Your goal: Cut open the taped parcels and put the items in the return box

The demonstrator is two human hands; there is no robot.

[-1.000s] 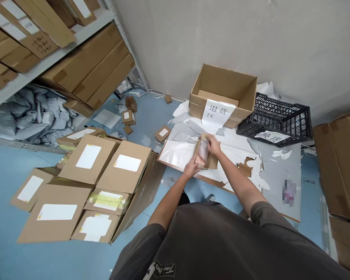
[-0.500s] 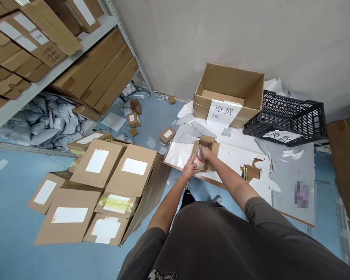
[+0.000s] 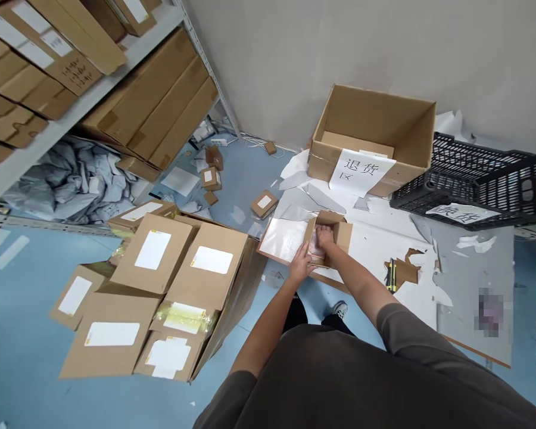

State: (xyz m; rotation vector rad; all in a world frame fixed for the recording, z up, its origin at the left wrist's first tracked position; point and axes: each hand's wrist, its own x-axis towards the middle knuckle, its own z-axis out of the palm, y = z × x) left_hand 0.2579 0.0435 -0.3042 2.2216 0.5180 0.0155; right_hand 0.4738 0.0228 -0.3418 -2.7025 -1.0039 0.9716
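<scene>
A small open cardboard box [image 3: 343,238] stands with its flaps up at the near edge of the low table. My left hand [image 3: 300,265] holds the box's near left side, fingers closed around its wall. Down inside the box is my right hand [image 3: 325,238], its fingers curled and pressed together; whatever they grip is hidden. Beside those fingers, pale pinkish wrapping shows in the box, too little of it to name. A yellow-and-black box cutter [image 3: 391,275] lies to the right on torn brown cardboard [image 3: 408,272].
Behind stand a large carton [image 3: 375,113] with a paper sign and a black plastic crate [image 3: 509,173]. Labelled cartons [image 3: 170,256] are piled on the left floor near a loaded shelf [image 3: 84,101]. Small boxes [image 3: 264,204] and paper scraps litter the floor by the wall.
The view has shifted, so most things sit further right. My right hand remains inside the small box, with its fingers now bent lower; my left hand keeps its hold on the side.
</scene>
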